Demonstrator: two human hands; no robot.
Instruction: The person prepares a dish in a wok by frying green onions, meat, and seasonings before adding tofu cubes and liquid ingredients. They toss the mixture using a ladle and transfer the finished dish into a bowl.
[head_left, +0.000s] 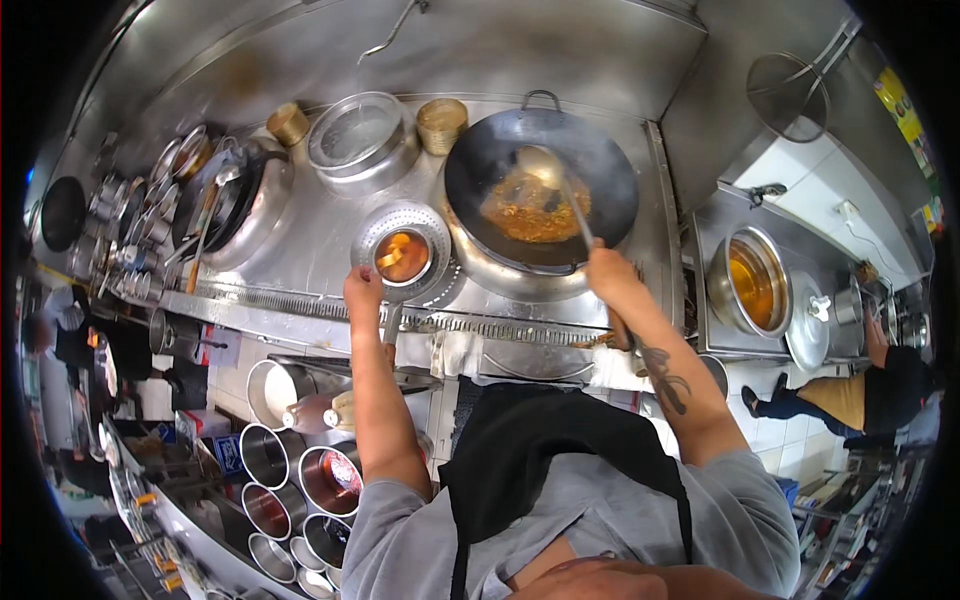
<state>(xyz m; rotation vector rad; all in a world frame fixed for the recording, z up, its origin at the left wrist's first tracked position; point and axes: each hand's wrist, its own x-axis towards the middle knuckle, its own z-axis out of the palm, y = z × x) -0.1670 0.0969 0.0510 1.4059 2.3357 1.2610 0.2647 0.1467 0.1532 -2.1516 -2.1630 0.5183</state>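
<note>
My right hand (613, 271) is closed around the handle of a metal wok ladle (541, 166). Its bowl rests inside a large dark wok (480, 161), over an orange-brown sauce with small bits (532, 225) that gives off a light steam. Fingers curled together, my left hand (363, 286) is at the left edge of a small metal bowl (430, 264) of reddish liquid with yellow-orange pieces. Whether it pinches the rim or anything else is hidden. That bowl sits on a round perforated skimmer (367, 229), whose handle points toward me.
Behind stand a water-filled pot (364, 165) under a tap (390, 37) and two brass-coloured containers (442, 124). Utensils lie on another wok (251, 217) to the left. A pot of amber liquid (727, 292) is at right. Sauce containers (266, 454) stand lower left; a co-worker (847, 394) is at right.
</note>
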